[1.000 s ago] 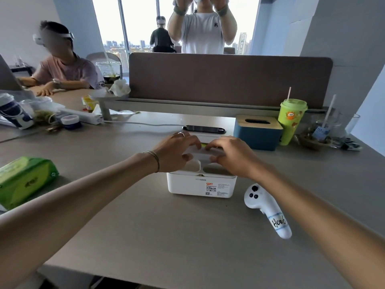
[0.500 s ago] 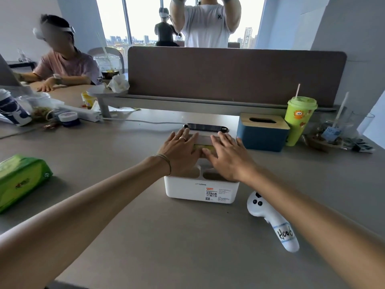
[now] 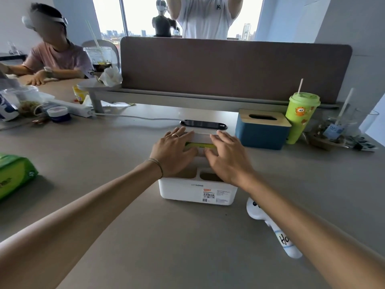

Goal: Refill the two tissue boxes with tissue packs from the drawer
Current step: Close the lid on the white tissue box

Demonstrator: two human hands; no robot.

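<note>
A white tissue box [image 3: 198, 191] with two front compartments stands on the grey desk in front of me. My left hand [image 3: 173, 152] and my right hand [image 3: 226, 156] lie flat on its lid, fingers spread, palms down. Through the lid slot between my hands shows a strip of a green tissue pack [image 3: 200, 145]. A second tissue box [image 3: 262, 131], blue with a wooden lid and a dark slot, stands to the right, apart from my hands. Another green tissue pack [image 3: 14, 176] lies at the desk's left edge.
A white controller [image 3: 270, 226] lies right of the white box under my right forearm. A black phone [image 3: 203, 123] lies behind the box. A green cup with a straw [image 3: 301, 116] stands by the blue box. A brown divider [image 3: 229, 67] closes the desk's far side; a person sits at left.
My hands went from curled fingers gripping at the lid's middle to lying flat and spread on top of the white box. The camera has moved closer.
</note>
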